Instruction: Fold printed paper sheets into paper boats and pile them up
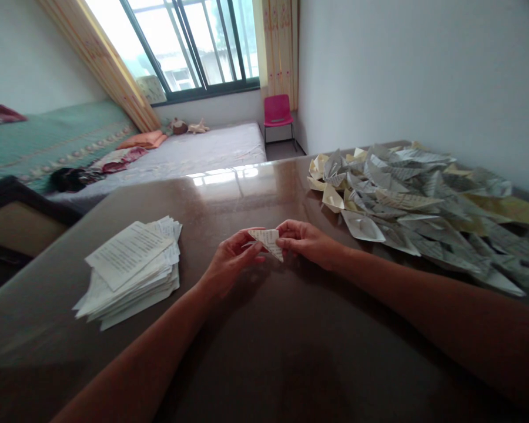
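Lengthwise, the folded paper (268,237) points down rightward, pinched by fingers (287,227) of left hand (233,254) and right hand (307,241).

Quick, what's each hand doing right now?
Left hand: closed, holding one side of the folded paper.
Right hand: closed, pinching the other side of the folded paper.

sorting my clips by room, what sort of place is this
Most likely a bedroom in a home: a wide bed with an orange pillow lies near the window, which has patterned curtains at its sides.
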Demonstrator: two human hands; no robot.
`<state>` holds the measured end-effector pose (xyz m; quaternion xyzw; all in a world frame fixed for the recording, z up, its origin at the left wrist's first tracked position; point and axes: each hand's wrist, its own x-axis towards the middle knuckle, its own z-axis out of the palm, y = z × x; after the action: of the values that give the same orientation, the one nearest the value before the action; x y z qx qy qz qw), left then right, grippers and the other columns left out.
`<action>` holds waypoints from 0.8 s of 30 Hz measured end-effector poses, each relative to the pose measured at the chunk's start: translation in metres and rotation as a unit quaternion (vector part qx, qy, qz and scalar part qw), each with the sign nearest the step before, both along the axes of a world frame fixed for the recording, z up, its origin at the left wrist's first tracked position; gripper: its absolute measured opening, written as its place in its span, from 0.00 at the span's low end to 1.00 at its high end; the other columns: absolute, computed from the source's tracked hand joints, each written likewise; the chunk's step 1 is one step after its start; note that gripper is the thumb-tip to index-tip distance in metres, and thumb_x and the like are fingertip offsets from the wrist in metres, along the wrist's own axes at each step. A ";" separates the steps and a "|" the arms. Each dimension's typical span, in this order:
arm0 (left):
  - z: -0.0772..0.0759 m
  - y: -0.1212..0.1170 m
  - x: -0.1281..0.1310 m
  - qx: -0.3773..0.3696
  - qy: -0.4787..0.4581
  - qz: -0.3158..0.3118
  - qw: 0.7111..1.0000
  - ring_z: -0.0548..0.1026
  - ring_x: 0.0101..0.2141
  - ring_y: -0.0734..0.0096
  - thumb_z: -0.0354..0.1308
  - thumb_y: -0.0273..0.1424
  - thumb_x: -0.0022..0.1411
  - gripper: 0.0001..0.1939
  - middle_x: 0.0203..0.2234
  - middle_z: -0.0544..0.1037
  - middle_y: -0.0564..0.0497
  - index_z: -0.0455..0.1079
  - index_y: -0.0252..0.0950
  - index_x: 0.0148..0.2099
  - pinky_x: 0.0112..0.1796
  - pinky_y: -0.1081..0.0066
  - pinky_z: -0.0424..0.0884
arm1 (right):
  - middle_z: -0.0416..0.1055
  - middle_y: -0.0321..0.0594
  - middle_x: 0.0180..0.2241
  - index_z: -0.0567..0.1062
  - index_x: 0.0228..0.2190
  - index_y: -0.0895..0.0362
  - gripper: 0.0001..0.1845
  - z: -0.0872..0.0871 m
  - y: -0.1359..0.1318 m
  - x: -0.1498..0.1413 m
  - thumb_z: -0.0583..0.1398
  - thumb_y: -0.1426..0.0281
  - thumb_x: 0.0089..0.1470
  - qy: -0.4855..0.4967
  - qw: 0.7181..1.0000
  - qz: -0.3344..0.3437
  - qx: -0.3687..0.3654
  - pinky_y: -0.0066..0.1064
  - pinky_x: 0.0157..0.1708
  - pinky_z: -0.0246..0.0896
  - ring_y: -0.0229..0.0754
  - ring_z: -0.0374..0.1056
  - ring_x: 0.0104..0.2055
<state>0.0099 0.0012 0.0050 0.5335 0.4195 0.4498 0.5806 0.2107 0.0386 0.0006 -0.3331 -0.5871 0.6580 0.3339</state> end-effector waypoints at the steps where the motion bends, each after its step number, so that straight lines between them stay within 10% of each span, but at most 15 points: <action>1: 0.000 0.000 0.000 0.000 0.002 -0.002 1.000 0.76 0.40 0.65 0.64 0.35 0.56 0.21 0.42 0.77 0.45 0.70 0.35 0.51 0.36 0.71 0.74 | 0.68 0.31 0.26 0.68 0.36 0.58 0.14 0.000 0.000 0.000 0.63 0.64 0.49 0.003 1.000 0.003 -0.002 0.24 0.23 0.53 0.31 0.61 0.24; 15: 0.001 -0.006 0.012 0.052 0.085 0.048 0.994 0.73 0.34 0.70 0.58 0.37 0.59 0.13 0.34 0.73 0.52 0.65 0.37 0.43 0.29 0.74 0.75 | 0.68 0.34 0.27 0.68 0.40 0.59 0.09 -0.008 -0.004 -0.006 0.57 0.71 0.55 -0.087 0.979 -0.015 0.182 0.26 0.27 0.59 0.34 0.63 0.27; 24: -0.010 -0.005 0.008 0.172 0.270 0.112 0.941 0.71 0.35 0.71 0.57 0.33 0.58 0.08 0.35 0.69 0.52 0.64 0.37 0.40 0.27 0.77 0.71 | 0.61 0.51 0.53 0.62 0.58 0.58 0.31 0.001 -0.023 -0.006 0.58 0.63 0.55 -0.279 0.839 -0.100 0.457 0.40 0.46 0.64 0.47 0.65 0.48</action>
<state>0.0183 -0.0042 -0.0052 0.6760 0.5338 0.4163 0.2911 0.2043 0.0156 0.0018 -0.3690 -0.8529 0.1574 0.3340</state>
